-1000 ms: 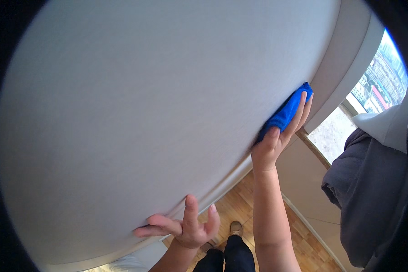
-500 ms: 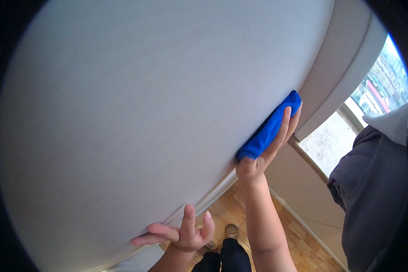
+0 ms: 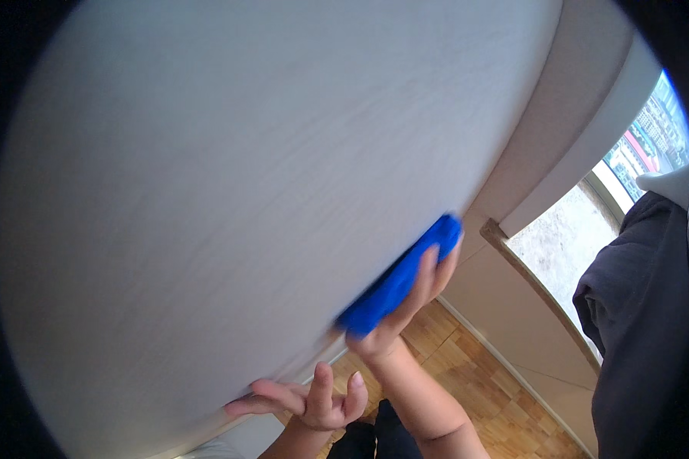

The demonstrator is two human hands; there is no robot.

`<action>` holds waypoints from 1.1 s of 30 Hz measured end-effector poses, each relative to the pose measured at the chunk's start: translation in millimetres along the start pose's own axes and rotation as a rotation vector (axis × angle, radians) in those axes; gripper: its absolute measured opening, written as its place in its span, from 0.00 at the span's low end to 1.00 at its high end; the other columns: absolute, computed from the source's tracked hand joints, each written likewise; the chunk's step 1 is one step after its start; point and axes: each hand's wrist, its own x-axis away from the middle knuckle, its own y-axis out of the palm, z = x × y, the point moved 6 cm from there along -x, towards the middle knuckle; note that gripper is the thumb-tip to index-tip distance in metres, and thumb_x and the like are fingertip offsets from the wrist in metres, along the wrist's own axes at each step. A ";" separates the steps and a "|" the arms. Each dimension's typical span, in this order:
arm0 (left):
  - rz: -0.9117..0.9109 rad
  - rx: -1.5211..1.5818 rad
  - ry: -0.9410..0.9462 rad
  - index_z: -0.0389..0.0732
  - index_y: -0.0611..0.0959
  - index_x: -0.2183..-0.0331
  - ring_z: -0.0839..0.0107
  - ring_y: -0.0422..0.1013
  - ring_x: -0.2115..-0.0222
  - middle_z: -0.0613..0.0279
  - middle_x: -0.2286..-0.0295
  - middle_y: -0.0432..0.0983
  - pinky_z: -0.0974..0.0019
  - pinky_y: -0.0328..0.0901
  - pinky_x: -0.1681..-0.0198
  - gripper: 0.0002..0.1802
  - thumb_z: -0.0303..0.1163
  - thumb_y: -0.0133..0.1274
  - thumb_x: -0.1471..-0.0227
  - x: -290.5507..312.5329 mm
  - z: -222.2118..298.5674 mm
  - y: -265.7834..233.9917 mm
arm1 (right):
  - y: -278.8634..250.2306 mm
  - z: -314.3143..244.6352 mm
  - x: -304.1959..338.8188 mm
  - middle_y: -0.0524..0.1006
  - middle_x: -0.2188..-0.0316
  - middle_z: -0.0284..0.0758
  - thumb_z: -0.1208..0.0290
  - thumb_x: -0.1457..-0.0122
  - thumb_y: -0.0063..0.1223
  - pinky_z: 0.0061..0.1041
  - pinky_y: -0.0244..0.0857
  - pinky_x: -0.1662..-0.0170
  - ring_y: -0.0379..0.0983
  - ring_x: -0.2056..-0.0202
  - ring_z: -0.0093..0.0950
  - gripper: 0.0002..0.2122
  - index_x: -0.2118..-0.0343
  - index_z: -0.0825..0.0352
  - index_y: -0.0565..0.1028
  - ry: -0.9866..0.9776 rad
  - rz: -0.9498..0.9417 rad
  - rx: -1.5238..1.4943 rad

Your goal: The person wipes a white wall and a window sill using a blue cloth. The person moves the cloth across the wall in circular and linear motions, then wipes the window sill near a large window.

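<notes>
A folded blue cloth (image 3: 406, 277) lies pressed flat against the large pale wall (image 3: 245, 191). My right hand (image 3: 413, 306) presses it there from the right, with the fingers stretched along its back; the hand is slightly blurred. Lower and to the left, my left hand (image 3: 310, 399) holds nothing. Its fingers are spread, and some of its fingertips rest near or on the wall surface. Faint streaks run diagonally over the wall around the cloth.
At the right are a window (image 3: 643, 141) and a stone-topped sill (image 3: 563, 237). Dark grey fabric (image 3: 643, 283) hangs in front of the sill. Below lies a wood-patterned floor (image 3: 482, 375), with my dark trouser legs (image 3: 390, 432) over it.
My right hand has slid the blue cloth down and to the left along the wall. My left hand stays nearly in place. The view has shifted slightly.
</notes>
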 end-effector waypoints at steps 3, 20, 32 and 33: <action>0.005 -0.058 -0.022 0.59 0.66 0.36 0.35 0.07 0.37 0.39 0.33 0.27 0.21 0.06 0.47 0.39 0.60 0.43 0.48 3.0 2.4 13.2 | -2.6 5.4 24.5 0.50 0.33 0.54 0.30 0.44 0.40 0.60 0.40 0.36 0.46 0.34 0.59 0.42 0.34 0.58 0.60 -0.170 -0.018 -0.061; -0.129 0.025 0.036 0.43 0.56 0.33 0.34 0.10 0.36 0.36 0.33 0.26 0.26 0.07 0.45 0.45 0.53 0.47 0.46 24.4 -5.5 5.1 | -8.4 -15.5 61.4 0.45 0.31 0.52 0.47 0.40 0.44 0.52 0.36 0.33 0.43 0.32 0.53 0.36 0.33 0.62 0.56 0.136 -0.074 -0.009; -0.203 0.135 0.030 0.48 0.61 0.34 0.37 0.18 0.33 0.43 0.32 0.38 0.33 0.11 0.39 0.39 0.50 0.50 0.44 30.8 -27.2 -40.0 | -4.5 -13.3 71.5 0.39 0.30 0.51 0.40 0.35 0.30 0.47 0.35 0.32 0.38 0.31 0.46 0.38 0.31 0.66 0.47 0.501 -0.044 -0.005; -0.203 0.141 0.019 0.48 0.62 0.35 0.36 0.19 0.33 0.43 0.32 0.38 0.32 0.12 0.39 0.39 0.49 0.50 0.44 34.5 -30.3 -46.0 | -2.8 -23.2 75.2 0.38 0.30 0.51 0.37 0.35 0.27 0.48 0.35 0.32 0.36 0.30 0.46 0.39 0.30 0.65 0.46 0.516 -0.081 0.022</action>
